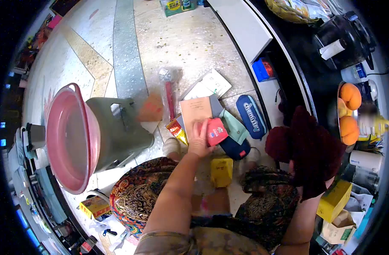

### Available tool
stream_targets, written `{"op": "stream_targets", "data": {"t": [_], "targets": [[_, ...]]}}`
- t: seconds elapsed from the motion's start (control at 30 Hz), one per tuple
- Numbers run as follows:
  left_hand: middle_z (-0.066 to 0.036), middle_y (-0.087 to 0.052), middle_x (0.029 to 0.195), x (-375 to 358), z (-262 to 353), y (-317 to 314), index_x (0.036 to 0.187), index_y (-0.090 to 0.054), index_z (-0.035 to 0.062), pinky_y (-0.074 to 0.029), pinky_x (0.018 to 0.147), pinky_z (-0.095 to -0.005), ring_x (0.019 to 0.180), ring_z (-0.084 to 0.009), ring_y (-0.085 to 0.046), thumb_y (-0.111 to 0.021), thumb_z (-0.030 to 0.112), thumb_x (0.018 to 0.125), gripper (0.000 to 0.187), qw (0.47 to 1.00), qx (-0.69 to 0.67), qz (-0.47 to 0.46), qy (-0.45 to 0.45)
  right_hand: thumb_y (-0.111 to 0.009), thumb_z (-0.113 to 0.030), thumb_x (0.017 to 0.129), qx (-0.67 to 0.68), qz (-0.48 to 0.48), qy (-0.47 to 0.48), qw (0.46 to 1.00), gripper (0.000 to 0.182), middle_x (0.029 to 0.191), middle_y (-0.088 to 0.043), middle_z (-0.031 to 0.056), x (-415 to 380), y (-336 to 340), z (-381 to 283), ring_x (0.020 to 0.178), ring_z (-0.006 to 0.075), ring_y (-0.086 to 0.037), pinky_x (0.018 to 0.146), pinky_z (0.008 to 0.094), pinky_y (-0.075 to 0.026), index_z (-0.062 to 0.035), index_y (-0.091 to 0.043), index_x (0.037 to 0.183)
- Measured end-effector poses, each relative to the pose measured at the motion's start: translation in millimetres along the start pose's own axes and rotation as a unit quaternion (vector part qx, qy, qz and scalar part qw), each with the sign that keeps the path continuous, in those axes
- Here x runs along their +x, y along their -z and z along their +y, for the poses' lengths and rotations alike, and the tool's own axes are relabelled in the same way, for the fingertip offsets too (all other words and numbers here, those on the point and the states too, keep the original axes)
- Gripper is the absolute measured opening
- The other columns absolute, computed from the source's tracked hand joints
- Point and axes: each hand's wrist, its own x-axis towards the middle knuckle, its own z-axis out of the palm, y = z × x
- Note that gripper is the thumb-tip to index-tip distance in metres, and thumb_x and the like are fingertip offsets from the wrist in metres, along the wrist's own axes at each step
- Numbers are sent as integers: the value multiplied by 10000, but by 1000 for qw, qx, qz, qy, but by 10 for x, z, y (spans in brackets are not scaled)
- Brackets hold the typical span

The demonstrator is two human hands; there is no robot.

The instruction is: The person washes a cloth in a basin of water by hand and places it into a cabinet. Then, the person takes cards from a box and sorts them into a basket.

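My left hand [197, 139] reaches down to the pile on the floor, its fingers and thumb closed round the left edge of a small red packet [217, 132]. Beneath that packet lies a brown paper-covered booklet [196, 108]. A pale green pouch [234, 127] and a dark navy pouch [236, 148] are just to the right. On my right side, a bundle of dark maroon knitted cloth [307, 151] covers most of my right hand [291, 166]; the cloth is held up against the cabinet side, and the fingers are largely hidden beneath it.
A pink basin [71, 138] rests on a grey-green stool [118, 127] at left. Around the pile lie a blue "chemistry" pencil case [250, 117], white papers [208, 85] and a yellow box [221, 172]. Beside the open drawer [249, 34], a black shelf holds orange fruit [350, 96].
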Motion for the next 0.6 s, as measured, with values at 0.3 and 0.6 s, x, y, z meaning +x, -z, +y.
{"op": "stream_targets", "data": {"t": [0.3,0.6], "targets": [[-195,-483,1034,541,-505,306,1072,-461,45,-344,859,-415,1015,-354,-418,-609,250,665,479,983,-50,166,66,-674,-390,569,-70,119,111,984,843,1242,-358,102,33,-19,-114,1154,241,-343,972,350,-268,-106,-275,1255],[-193,-587,702,1395,-1233,205,782,-568,-49,-474,539,-383,612,-277,-597,-446,358,760,425,881,-137,-64,448,-650,-390,594,113,24,40,993,805,1243,-356,99,105,-102,-123,1149,240,-346,970,355,-265,-107,-282,1251]]}}
